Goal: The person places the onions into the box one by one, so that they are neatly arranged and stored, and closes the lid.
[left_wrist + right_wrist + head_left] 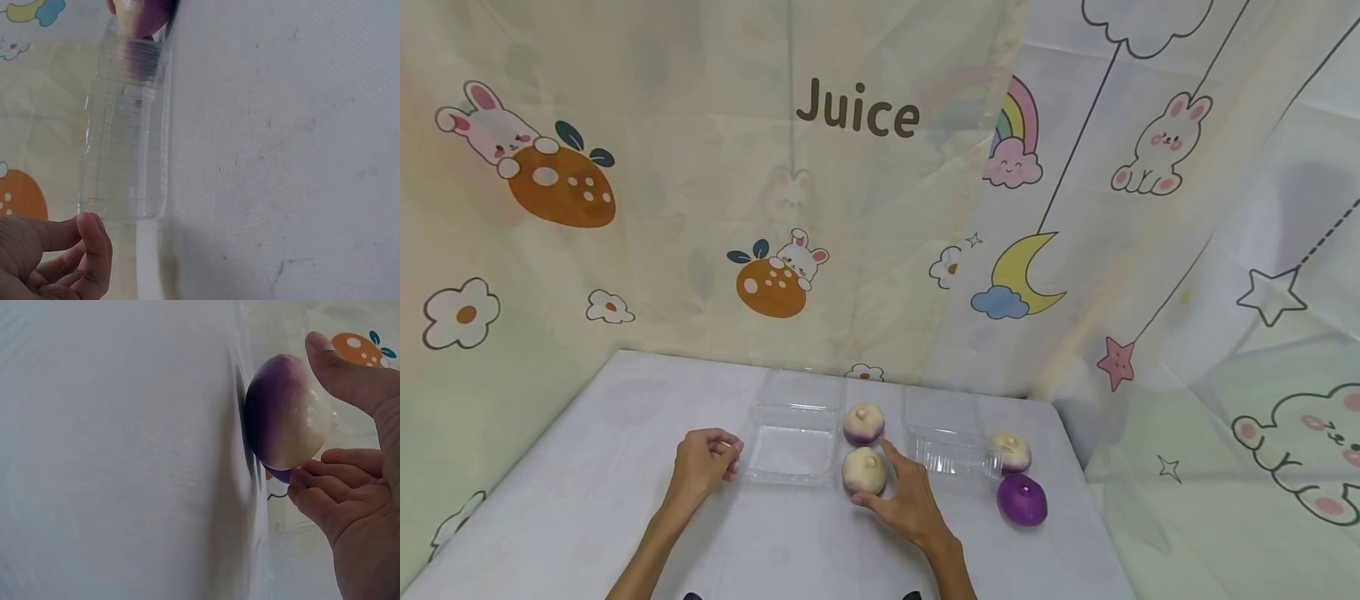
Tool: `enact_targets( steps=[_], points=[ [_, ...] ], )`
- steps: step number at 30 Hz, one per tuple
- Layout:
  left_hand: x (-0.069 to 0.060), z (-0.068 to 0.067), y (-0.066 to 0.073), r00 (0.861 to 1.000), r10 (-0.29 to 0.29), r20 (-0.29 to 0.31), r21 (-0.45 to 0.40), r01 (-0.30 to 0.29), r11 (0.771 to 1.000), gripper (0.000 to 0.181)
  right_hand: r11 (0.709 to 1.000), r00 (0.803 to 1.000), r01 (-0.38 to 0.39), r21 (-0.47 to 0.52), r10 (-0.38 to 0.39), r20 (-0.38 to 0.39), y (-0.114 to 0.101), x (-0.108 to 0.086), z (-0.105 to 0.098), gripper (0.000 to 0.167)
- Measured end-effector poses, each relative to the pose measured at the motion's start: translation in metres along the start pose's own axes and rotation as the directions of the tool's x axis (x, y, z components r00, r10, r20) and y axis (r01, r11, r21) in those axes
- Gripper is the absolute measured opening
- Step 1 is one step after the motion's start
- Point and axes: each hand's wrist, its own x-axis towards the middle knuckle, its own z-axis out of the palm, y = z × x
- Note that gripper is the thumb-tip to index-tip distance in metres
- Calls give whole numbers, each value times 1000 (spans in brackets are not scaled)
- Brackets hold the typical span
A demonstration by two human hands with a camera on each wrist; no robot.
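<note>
My right hand point(907, 502) spreads thumb and fingers around the nearer white-and-purple turnip point(862, 472), right of the left clear box point(792, 478); my left hand point(702, 462) curls loosely beside that box.

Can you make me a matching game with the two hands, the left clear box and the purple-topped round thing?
Things
1. Left hand
2. Right hand
3. Purple-topped round thing
4. Left clear box

Clues
A. Open and see-through, with no round thing inside
B. Thumb and fingers spread by the nearer cream-topped round thing in the middle
C. Closest of the four to the table's right edge
D. Fingers curled, just left of a box

Right pairs: 1-D, 2-B, 3-C, 4-A
</note>
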Motion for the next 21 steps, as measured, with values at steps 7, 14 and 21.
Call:
enact_targets(
  steps=[7,14,21],
  points=[
    [0,0,-1,1000,-2,-1,5,2,1000,13,1000,1000,-15,4,15,9,5,2,2,101],
    [0,0,0,1000,-3,2,6,3,1000,13,999,999,-45,21,45,28,6,3,4,102],
    [-1,0,0,1000,3,0,14,-3,1000,13,1000,999,-9,24,9,33,8,4,6,100]
  ],
)
